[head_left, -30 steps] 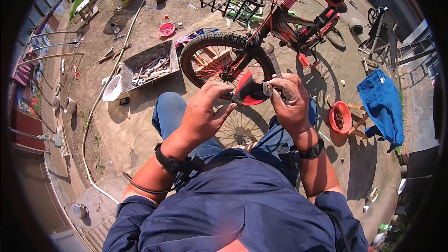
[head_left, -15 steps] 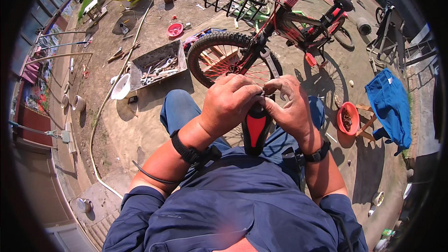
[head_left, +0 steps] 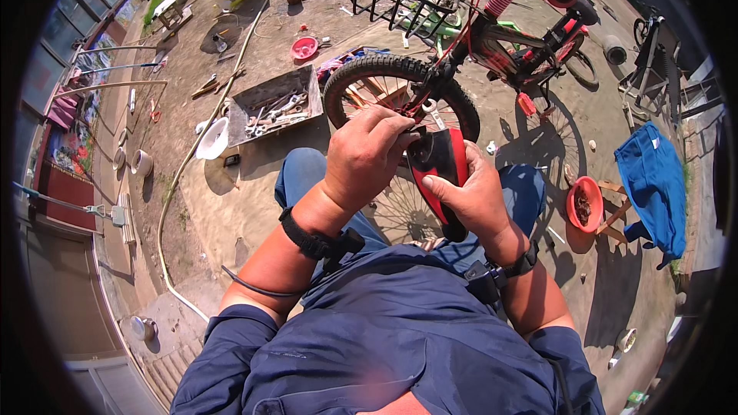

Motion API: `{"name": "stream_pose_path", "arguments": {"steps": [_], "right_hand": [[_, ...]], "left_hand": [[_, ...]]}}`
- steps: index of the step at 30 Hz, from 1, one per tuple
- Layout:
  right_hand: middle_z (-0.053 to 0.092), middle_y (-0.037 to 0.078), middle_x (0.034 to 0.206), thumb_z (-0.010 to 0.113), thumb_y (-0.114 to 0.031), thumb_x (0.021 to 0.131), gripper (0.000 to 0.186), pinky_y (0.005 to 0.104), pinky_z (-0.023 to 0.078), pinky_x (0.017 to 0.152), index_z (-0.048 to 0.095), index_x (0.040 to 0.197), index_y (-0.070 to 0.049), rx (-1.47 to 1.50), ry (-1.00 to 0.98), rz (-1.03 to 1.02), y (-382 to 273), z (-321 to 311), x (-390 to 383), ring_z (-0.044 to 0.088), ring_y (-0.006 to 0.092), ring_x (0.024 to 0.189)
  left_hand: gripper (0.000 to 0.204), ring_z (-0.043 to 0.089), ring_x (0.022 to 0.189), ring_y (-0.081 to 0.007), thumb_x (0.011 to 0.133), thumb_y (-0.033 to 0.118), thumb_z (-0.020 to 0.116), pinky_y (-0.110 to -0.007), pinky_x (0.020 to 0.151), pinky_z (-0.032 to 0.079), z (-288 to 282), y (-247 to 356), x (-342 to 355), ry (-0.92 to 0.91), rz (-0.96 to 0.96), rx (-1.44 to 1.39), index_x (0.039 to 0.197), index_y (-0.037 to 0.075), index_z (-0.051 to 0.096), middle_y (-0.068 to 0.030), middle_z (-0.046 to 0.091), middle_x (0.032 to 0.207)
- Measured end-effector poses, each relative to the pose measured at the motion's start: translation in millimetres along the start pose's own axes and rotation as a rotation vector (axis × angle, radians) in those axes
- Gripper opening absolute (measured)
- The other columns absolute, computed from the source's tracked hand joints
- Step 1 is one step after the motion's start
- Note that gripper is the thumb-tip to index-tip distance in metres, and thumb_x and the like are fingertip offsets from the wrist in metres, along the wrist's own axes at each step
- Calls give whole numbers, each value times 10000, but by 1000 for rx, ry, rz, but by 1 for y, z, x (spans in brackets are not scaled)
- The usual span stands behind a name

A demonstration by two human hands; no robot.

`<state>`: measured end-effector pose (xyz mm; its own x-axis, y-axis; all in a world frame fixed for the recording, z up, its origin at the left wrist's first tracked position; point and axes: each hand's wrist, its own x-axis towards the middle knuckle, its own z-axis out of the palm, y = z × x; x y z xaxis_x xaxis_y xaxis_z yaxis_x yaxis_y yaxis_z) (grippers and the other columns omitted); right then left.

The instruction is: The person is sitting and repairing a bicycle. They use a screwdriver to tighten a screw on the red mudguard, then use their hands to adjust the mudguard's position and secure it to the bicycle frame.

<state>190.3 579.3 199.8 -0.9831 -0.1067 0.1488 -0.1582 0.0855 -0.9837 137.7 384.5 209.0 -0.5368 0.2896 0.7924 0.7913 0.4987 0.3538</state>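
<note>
Above the lap, just short of the bicycle's front wheel (head_left: 367,66): black-and-red saddle (head_left: 433,155), held tilted. Right hand (head_left: 483,198) closed round its side, thumb on top. Left hand (head_left: 363,155) at its far end, fingers pinched narrow; whether they grip anything, cannot tell. Pale label (head_left: 656,142) on blue cloth (head_left: 653,188), off right; any writing too small to read.

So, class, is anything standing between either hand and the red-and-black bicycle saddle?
Nothing visible: the right hand holds the red-and-black bicycle saddle directly, thumb across its face; the left hand is at its upper end. A silver metal wrench shows beyond the saddle; the underside is hidden.
</note>
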Motion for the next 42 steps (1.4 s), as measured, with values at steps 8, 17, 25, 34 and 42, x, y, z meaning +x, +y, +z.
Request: {"name": "stream_pose_path", "arguments": {"steps": [8,17,25,34,42], "right_hand": [[670,115,1036,840,-37,692,431,351,519,856,663,1085,-33,-271,95,-167,1,-11,1,649,289,983],[655,116,1013,810,-13,734,361,362,534,809,664,1062,-48,-454,-50,-543,-1,-23,2,651,296,928],[633,150,1086,813,-506,767,601,390,487,929,652,1075,-15,-238,-297,-293,9,-45,-7,623,304,1057],[539,90,1256,708,-662,823,855,353,430,1041,560,1286,41,-145,-36,-56,36,-59,-7,551,208,1191],[636,155,1160,808,-458,832,767,337,476,978,501,1321,46,243,-132,218,75,-62,-10,616,233,1116]], "left_hand": [[353,680,733,-139,1065,356,493,-246,553,487,-3,-3,-26,-265,-957,-1141,1043,40,648,-67,693,862],[359,646,629,-187,1039,399,516,-240,472,422,-3,3,-24,-320,-1242,-1733,1043,56,624,-79,683,832],[283,620,618,-86,1067,299,496,-231,538,477,-26,20,-22,-553,-899,-1334,991,50,607,-9,626,755],[304,635,650,-75,1065,323,501,-219,543,443,-44,28,-30,-807,-747,-1245,1002,49,618,-18,669,813],[264,674,710,-141,1042,231,528,-271,632,515,-54,30,-31,-864,-822,-1397,995,-4,638,-73,690,874]]}}
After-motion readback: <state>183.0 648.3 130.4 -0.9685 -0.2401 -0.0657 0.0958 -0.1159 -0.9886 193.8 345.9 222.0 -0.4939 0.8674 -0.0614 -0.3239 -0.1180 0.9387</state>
